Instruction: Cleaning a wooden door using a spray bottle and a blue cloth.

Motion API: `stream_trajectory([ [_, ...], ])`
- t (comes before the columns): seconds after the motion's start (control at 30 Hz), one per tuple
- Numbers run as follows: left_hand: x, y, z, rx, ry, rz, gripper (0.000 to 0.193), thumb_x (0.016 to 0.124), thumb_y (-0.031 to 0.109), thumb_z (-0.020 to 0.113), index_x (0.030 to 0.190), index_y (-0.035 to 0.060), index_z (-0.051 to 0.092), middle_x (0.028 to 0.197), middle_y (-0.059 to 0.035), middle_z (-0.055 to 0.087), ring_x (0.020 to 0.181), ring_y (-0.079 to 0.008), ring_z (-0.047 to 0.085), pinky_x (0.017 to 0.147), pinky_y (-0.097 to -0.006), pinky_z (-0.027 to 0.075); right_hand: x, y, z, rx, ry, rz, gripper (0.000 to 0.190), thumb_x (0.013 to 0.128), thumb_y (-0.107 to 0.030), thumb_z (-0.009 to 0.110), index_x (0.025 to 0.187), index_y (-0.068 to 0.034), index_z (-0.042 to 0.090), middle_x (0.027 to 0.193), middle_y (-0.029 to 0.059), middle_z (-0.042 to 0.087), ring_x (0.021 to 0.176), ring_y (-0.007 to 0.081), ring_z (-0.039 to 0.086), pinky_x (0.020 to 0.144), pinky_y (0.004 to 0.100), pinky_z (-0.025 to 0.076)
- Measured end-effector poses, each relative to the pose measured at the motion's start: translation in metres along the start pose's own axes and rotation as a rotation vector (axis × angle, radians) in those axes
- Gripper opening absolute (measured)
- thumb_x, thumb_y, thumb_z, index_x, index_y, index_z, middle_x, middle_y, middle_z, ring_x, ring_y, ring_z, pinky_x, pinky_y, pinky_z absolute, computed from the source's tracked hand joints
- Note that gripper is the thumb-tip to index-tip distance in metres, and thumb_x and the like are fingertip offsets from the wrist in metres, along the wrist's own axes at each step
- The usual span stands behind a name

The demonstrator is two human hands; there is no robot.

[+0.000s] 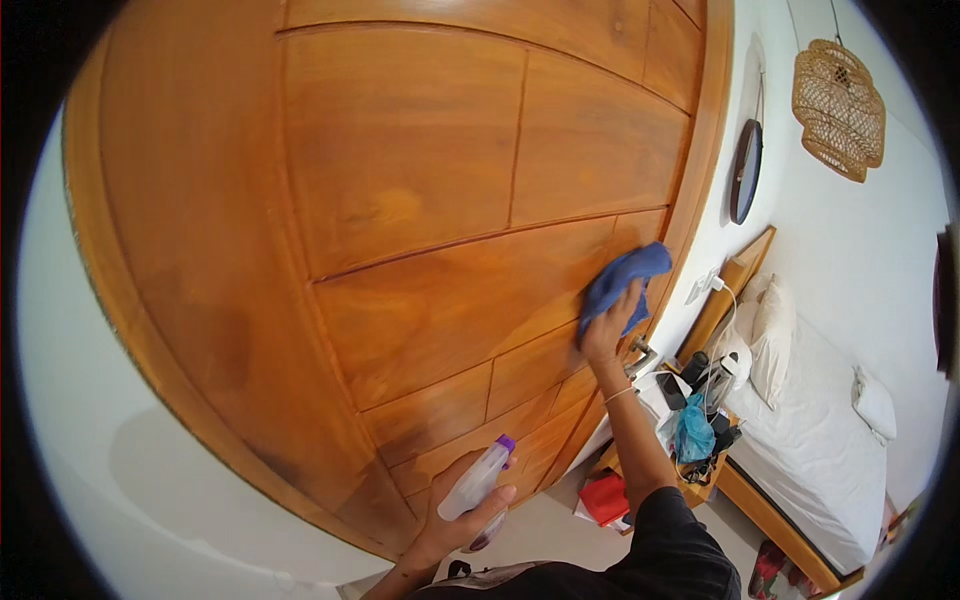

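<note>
A panelled wooden door (420, 322) with grooved lines fills most of the view before me. My right hand (606, 330) presses a blue cloth (621, 281) against the door near its right edge, just above the metal door handle (640, 357). Lower down, my left hand (450, 502) is wrapped around a spray bottle (474, 484) with a whitish top and a purple nozzle (507, 442). The bottle is held apart from the cloth, its nozzle tilted up towards the door. Part of the bottle's lower body is hidden by my fingers.
Right of the door, a bedside table (701, 491) bears a phone (670, 390), a blue plastic bag (694, 431) and several other items. Beyond stands a bed (817, 442) with white bedding. A round mirror (746, 172) and a woven pendant lamp (838, 109) hang above.
</note>
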State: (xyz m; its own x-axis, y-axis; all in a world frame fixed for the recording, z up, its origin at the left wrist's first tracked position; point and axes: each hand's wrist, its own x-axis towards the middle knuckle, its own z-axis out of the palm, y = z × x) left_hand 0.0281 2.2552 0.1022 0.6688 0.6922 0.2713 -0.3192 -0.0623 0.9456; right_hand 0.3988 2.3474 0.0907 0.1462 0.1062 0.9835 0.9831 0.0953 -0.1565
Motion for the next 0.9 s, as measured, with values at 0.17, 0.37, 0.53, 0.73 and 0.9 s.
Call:
stream_trajectory([
  [0.17, -0.023, 0.009, -0.014, 0.013, 0.083, -0.002, 0.038, 0.081, 0.009, 0.068, 0.115, -0.0013, 0.056, 0.105, -0.0068, 0.063, 0.089, -0.0090, 0.056, 0.076, -0.0226, 0.045, 0.041, -0.084, 0.004, 0.095, 0.094, -0.184, 0.065, 0.079, -0.035, 0.061, 0.131, -0.001, 0.042, 0.143, 0.0272, 0.025, 0.132, 0.0460, 0.022, 0.107, 0.0530, 0.018],
  [0.37, -0.049, 0.023, -0.019, 0.067, 0.112, 0.139, 0.037, 0.082, 0.010, 0.068, 0.115, -0.0016, 0.056, 0.102, -0.0069, 0.062, 0.090, -0.0112, 0.057, 0.077, -0.0235, 0.045, 0.099, -0.203, 0.000, 0.064, 0.021, -0.369, 0.053, 0.071, -0.040, 0.069, 0.116, -0.014, 0.061, 0.126, 0.0209, 0.045, 0.128, 0.0451, 0.029, 0.098, 0.0531, 0.025],
  [0.53, -0.075, 0.027, -0.036, 0.152, 0.108, 0.200, 0.039, 0.081, 0.009, 0.069, 0.116, -0.0016, 0.056, 0.106, -0.0085, 0.062, 0.094, -0.0135, 0.058, 0.079, -0.0247, 0.045, 0.159, -0.282, 0.018, 0.332, 0.145, -0.408, 0.051, 0.075, -0.039, 0.068, 0.121, -0.020, 0.060, 0.131, 0.0167, 0.044, 0.129, 0.0436, 0.029, 0.095, 0.0530, 0.026],
  [0.73, -0.106, 0.043, -0.056, 0.123, 0.219, 0.260, 0.041, 0.079, 0.009, 0.069, 0.116, -0.0016, 0.056, 0.106, -0.0084, 0.062, 0.089, -0.0120, 0.057, 0.076, -0.0238, 0.045, 0.199, -0.397, -0.018, 0.442, -0.007, -0.418, 0.052, 0.089, -0.044, 0.049, 0.133, -0.015, 0.049, 0.145, 0.0247, 0.027, 0.133, 0.0484, 0.016, 0.105, 0.0587, 0.015],
  [0.9, -0.114, 0.053, -0.066, 0.099, 0.307, 0.288, 0.042, 0.079, 0.009, 0.070, 0.116, -0.0021, 0.055, 0.105, -0.0083, 0.062, 0.086, -0.0103, 0.056, 0.074, -0.0226, 0.044, 0.180, -0.405, -0.003, 0.161, 0.044, -0.422, 0.058, 0.088, -0.050, 0.050, 0.134, -0.015, 0.047, 0.144, 0.0245, 0.029, 0.133, 0.0502, 0.017, 0.101, 0.0637, 0.018],
])
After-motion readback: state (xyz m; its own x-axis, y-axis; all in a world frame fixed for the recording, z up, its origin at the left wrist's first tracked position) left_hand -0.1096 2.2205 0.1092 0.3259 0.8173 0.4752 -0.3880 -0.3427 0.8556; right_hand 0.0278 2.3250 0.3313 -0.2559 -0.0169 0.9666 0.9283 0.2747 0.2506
